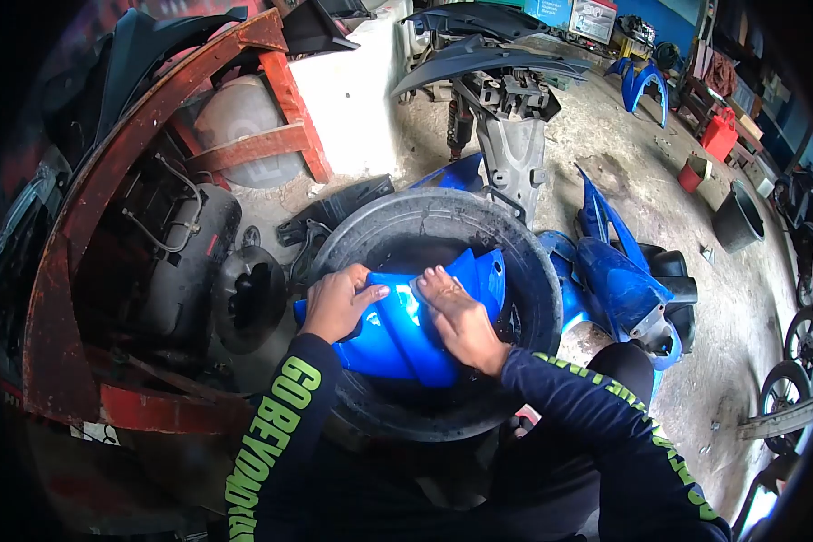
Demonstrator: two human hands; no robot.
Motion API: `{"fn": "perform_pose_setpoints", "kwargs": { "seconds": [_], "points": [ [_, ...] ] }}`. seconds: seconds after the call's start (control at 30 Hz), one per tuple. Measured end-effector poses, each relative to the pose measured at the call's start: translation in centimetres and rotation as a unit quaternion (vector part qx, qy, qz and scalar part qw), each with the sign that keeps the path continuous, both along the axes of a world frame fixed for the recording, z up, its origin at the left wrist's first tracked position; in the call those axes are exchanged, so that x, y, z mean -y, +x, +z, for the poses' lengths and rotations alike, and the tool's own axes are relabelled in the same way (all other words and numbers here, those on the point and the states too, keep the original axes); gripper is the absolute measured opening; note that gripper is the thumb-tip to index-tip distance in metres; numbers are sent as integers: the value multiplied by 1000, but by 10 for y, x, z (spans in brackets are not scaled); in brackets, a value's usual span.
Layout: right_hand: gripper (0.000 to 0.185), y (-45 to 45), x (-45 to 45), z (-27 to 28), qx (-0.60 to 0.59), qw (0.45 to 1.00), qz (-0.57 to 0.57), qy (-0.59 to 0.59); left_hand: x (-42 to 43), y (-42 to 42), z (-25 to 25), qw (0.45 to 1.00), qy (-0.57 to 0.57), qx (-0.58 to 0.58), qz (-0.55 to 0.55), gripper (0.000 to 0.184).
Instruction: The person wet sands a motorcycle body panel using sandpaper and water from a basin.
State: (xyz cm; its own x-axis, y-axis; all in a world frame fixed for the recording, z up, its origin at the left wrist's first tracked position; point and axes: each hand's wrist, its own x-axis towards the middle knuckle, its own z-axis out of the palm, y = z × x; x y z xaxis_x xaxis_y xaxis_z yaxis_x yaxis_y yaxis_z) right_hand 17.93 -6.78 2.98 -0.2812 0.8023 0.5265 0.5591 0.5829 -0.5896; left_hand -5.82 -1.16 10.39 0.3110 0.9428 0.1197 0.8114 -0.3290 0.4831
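The left hand point(331, 304) grips the blue panel's point(384, 348) edge, thumb on top; the right point(461, 321) lies flattish on it. Over the black tub point(434, 426), it looks light, stiff, probably slippery: best held by its edges.

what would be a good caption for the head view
Two bare hands on a glossy blue panel over a wide black tub in a cluttered workshop

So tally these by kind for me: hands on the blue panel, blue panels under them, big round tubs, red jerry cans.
Hands: 2 (left hand, right hand)
Blue panel under them: 1
Big round tub: 1
Red jerry can: 1
Total: 5
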Motion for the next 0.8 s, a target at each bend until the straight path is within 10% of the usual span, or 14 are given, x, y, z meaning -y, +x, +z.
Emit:
{"fn": "perform_pose_setpoints", "kwargs": {
  "seconds": [0.8],
  "points": [
    [62,37,-27,71,80,985,-107,110,-7,8,4,969,-27,246,16,42]
  ]
}}
